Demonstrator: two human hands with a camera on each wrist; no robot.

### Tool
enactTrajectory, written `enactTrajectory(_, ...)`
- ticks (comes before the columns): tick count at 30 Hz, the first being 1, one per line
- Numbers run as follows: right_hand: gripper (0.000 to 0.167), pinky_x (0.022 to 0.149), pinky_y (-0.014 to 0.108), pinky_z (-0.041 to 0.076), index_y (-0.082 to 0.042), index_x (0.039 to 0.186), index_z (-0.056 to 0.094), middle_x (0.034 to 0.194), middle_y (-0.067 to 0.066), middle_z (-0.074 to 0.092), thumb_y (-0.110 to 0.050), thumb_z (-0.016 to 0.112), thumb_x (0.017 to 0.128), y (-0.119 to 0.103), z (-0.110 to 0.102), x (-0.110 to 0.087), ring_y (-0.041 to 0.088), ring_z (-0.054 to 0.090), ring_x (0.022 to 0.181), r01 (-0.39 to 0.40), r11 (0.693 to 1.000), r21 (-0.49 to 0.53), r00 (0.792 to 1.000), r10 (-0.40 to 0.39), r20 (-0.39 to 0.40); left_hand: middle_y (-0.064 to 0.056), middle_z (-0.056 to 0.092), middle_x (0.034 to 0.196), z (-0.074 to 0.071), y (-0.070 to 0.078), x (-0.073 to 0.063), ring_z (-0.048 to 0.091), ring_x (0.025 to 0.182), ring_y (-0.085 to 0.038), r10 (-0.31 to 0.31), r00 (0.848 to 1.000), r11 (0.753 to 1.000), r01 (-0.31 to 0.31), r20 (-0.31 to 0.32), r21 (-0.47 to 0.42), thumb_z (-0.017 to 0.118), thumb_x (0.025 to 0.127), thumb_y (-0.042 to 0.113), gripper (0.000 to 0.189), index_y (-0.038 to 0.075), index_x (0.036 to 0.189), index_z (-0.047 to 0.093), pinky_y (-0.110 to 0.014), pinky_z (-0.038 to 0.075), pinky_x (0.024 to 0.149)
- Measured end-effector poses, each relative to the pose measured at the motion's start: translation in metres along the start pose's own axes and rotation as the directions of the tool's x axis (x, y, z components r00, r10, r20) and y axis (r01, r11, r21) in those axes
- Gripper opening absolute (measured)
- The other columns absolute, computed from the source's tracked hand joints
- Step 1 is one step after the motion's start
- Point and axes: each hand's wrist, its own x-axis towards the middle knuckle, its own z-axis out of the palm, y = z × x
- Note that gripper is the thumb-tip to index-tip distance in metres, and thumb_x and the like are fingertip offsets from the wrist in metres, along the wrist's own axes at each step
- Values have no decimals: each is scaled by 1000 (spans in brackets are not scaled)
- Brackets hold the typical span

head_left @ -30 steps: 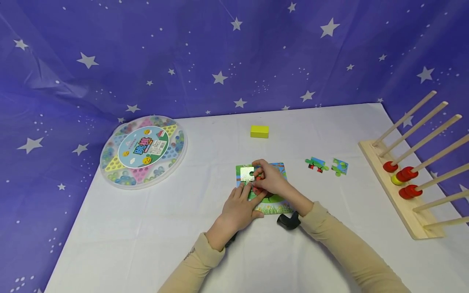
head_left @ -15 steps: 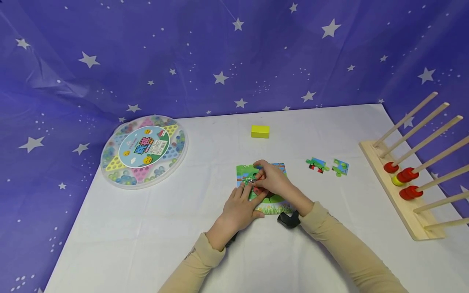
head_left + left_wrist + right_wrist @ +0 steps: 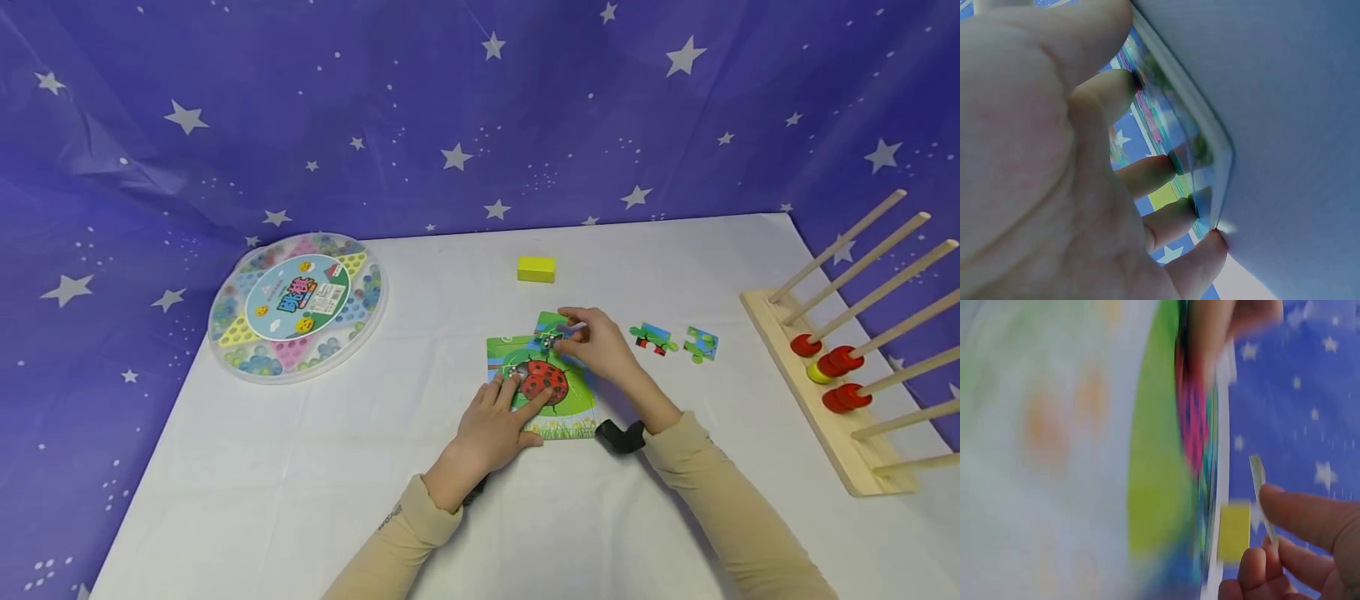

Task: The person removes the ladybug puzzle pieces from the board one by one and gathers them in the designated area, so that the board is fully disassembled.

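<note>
A ladybug jigsaw puzzle [image 3: 570, 425] lies on the white table, its red ladybug now uncovered in the head view. My left hand [image 3: 487, 429] rests on its lower left with fingers spread. In the left wrist view those fingertips [image 3: 1175, 212] touch the puzzle along its edge. My right hand [image 3: 602, 346] pinches a green puzzle piece [image 3: 551, 319] over the puzzle's top edge. The right wrist view shows this piece [image 3: 1256, 478] edge-on, thin, between thumb and fingers. Two loose puzzle pieces [image 3: 654, 338] lie to the right of that hand.
A yellow block [image 3: 536, 269] stands behind the puzzle. A round Chinese checkers box [image 3: 300, 308] lies at the left. At the right stands a wooden peg rack [image 3: 832, 400] with red and yellow rings. A starry blue cloth [image 3: 450, 100] rises behind the table.
My right hand has moved right and slightly away from me, with the puzzle piece pinched and raised. The ladybug it covered now shows. My left hand has stayed on the puzzle.
</note>
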Motion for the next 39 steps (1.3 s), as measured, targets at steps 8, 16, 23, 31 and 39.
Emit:
enactTrajectory(8, 57, 83, 49, 39, 8, 132, 40, 114, 27, 48, -10, 64, 83, 35, -52, -5, 38, 48, 101, -87, 990, -115, 996, 87, -10, -11, 23, 145, -2, 0, -1, 18, 132, -33, -2, 1000, 1000, 3, 22, -29, 36, 88, 56, 61, 35, 144, 23, -41, 21, 104)
enactTrajectory(16, 55, 91, 55, 31, 13, 130, 38, 119, 34, 43, -6, 62, 84, 50, -69, -8, 46, 40, 111, -49, 964, -260, 996, 65, 54, -11, 24, 144, -3, -1, -2, 20, 132, -32, -2, 1000, 1000, 2, 13, -6, 36, 88, 56, 60, 35, 143, 23, -40, 22, 104)
enactTrajectory(23, 53, 92, 58, 26, 6, 129, 45, 119, 32, 47, -6, 64, 81, 52, -70, -7, 48, 35, 113, -12, 948, -319, 995, 42, 86, -10, 24, 144, -3, -2, -2, 21, 132, -32, 4, 1000, 1000, -4, 5, -3, 36, 88, 57, 60, 35, 143, 24, -40, 23, 104)
enactTrajectory(31, 57, 90, 61, 24, 0, 133, 43, 119, 33, 43, -8, 65, 81, 52, -69, -9, 51, 31, 112, -13, 937, -349, 994, 50, 96, -11, 21, 145, -3, -1, -1, 20, 132, -32, 2, 1000, 1000, -2, 21, -5, 35, 88, 57, 61, 36, 144, 22, -40, 23, 104)
enactTrajectory(39, 50, 78, 51, 34, 3, 127, 49, 109, 26, 47, -10, 66, 81, 41, -61, -20, 39, 42, 97, 115, 961, -251, 991, -92, 102, -10, 21, 146, -3, -1, -1, 19, 132, -32, -8, 999, 1000, 9, 33, -6, 35, 88, 58, 62, 37, 144, 20, -40, 23, 104)
